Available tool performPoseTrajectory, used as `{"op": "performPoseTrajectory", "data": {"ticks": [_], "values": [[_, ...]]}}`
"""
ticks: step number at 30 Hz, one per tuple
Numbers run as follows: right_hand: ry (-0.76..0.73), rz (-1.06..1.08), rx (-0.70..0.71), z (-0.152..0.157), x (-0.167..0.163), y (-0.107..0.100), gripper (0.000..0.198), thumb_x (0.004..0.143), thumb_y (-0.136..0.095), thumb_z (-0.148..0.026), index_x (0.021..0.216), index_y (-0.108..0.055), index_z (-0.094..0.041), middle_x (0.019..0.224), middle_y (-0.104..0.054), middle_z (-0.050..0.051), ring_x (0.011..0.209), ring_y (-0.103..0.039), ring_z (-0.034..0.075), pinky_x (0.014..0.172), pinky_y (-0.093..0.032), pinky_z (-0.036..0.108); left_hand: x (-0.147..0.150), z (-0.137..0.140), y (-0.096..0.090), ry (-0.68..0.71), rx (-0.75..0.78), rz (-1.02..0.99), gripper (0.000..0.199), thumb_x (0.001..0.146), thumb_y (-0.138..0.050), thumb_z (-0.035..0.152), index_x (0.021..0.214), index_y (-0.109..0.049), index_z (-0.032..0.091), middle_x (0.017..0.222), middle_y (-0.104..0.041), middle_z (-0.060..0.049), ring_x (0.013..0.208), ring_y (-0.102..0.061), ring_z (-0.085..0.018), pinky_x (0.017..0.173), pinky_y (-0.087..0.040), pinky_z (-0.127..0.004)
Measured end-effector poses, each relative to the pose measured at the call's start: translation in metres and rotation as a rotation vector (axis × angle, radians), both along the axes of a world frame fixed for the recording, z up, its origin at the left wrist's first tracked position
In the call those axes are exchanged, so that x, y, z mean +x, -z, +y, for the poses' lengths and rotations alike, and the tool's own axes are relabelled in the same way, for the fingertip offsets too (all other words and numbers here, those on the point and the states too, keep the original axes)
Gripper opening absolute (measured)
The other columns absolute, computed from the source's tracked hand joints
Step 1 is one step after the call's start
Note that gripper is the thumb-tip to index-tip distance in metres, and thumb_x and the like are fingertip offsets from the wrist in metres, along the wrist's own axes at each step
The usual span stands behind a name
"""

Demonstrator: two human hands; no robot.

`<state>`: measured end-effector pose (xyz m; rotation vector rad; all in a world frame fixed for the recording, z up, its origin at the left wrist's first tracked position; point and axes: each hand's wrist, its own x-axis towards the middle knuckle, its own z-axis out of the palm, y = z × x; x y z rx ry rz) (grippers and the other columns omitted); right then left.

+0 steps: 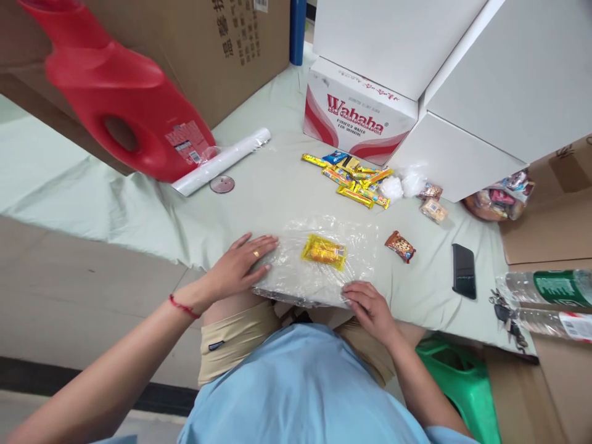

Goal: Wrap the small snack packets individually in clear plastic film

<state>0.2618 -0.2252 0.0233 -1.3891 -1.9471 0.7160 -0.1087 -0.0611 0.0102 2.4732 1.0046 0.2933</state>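
The left hand (240, 265) is laid on the left part of a clear plastic sheet (296, 280), its fingers and thumb spread apart. The right hand (370, 308) is set at the sheet's near right corner; whether the plastic is pinched there cannot be told. Between the hands, a bit farther ahead, a yellow packet (324, 251) is seen on the sheet. Close by both hands, the sheet's near edge is placed by the near edge of the desk (259, 200). Ahead of the left hand, a wide stretch of pale cloth is seen before a round disc (222, 184). Ahead and right of the right hand, a brown packet (401, 246) is found just past the sheet.
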Motion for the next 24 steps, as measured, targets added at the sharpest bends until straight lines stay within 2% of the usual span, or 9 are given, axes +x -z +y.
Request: {"op": "performPoseTrajectory", "data": {"ticks": [2,5,8,11,13,16,19,21,24], "values": [[0.018,0.086,-0.081,0.01,0.008,-0.011,0.023,0.106,-0.057,-0.035,0.111,-0.078,-0.027,0.109,-0.08,0.009,0.106,-0.075,0.024,0.096,-0.061,0.046,-0.012,-0.003,-0.002,0.041,-0.017,0.021,0.066,0.096,-0.046,0.031,0.162,-0.042,0.026,0.166,-0.049,-0.009,0.155,-0.044,-0.027,0.132,-0.022,-0.056],[0.113,0.181,-0.192,0.03,0.017,-0.025,0.028,0.104,-0.06,-0.045,0.106,-0.08,-0.026,0.105,-0.081,0.009,0.099,-0.076,0.023,0.091,-0.061,0.039,-0.014,-0.008,-0.006,0.038,0.021,0.023,0.077,0.084,-0.05,0.02,0.16,-0.045,0.027,0.173,-0.036,-0.007,0.16,-0.034,-0.03,0.132,-0.024,-0.056],[0.17,0.234,-0.24,0.053,0.021,-0.035,0.032,0.101,-0.065,-0.052,0.104,-0.081,-0.025,0.105,-0.081,0.008,0.1,-0.076,0.023,0.093,-0.06,0.038,-0.002,-0.013,-0.013,0.035,0.103,-0.009,0.083,0.078,-0.05,0.011,0.159,-0.048,0.029,0.176,-0.029,-0.006,0.163,-0.026,-0.031,0.132,-0.026,-0.057],[0.145,0.261,-0.262,0.07,0.023,-0.044,0.033,0.099,-0.067,-0.053,0.107,-0.081,-0.025,0.113,-0.081,0.008,0.106,-0.076,0.024,0.097,-0.059,0.038,0.014,-0.016,-0.022,0.069,0.186,-0.046,0.086,0.079,-0.048,0.004,0.16,-0.047,0.033,0.177,-0.026,-0.005,0.164,-0.025,-0.03,0.133,-0.024,-0.059],[0.141,0.253,-0.278,0.077,0.024,-0.049,0.034,0.098,-0.068,-0.054,0.106,-0.081,-0.024,0.11,-0.082,0.008,0.103,-0.076,0.024,0.094,-0.059,0.038,0.022,-0.017,-0.029,0.094,0.219,-0.048,0.088,0.078,-0.048,0.001,0.158,-0.05,0.039,0.177,-0.025,-0.002,0.165,-0.023,-0.031,0.133,-0.023,-0.061],[0.162,0.232,-0.288,0.081,0.027,-0.052,0.034,0.097,-0.069,-0.054,0.104,-0.082,-0.023,0.102,-0.082,0.007,0.095,-0.076,0.022,0.089,-0.06,0.036,0.03,-0.018,-0.041,0.155,0.242,-0.039,0.08,0.076,-0.051,-0.001,0.143,-0.066,0.04,0.173,-0.036,0.002,0.165,-0.02,-0.032,0.134,-0.014,-0.064],[0.19,0.222,-0.291,0.08,0.03,-0.05,0.033,0.096,-0.069,-0.053,0.103,-0.082,-0.023,0.101,-0.082,0.007,0.093,-0.075,0.022,0.088,-0.059,0.036,0.037,-0.023,-0.052,0.271,0.199,-0.073,0.053,0.077,-0.055,0.003,0.112,-0.081,0.032,0.159,-0.058,0.002,0.162,-0.03,-0.031,0.136,-0.008,-0.061],[0.213,0.224,-0.301,0.079,0.03,-0.047,0.033,0.095,-0.07,-0.054,0.102,-0.082,-0.024,0.101,-0.082,0.007,0.093,-0.075,0.022,0.088,-0.059,0.036,0.041,-0.027,-0.056,0.35,0.117,-0.122,0.042,0.079,-0.056,0.008,0.104,-0.081,0.03,0.143,-0.071,-0.001,0.153,-0.047,-0.029,0.136,-0.012,-0.057],[0.242,0.233,-0.321,0.075,0.03,-0.044,0.032,0.094,-0.071,-0.053,0.101,-0.082,-0.024,0.1,-0.082,0.007,0.093,-0.075,0.023,0.09,-0.059,0.038,0.048,-0.031,-0.056,0.339,0.017,-0.179,0.032,0.093,-0.051,0.021,0.112,-0.076,0.028,0.12,-0.08,-0.004,0.117,-0.072,-0.024,0.129,-0.031,-0.051]]}}
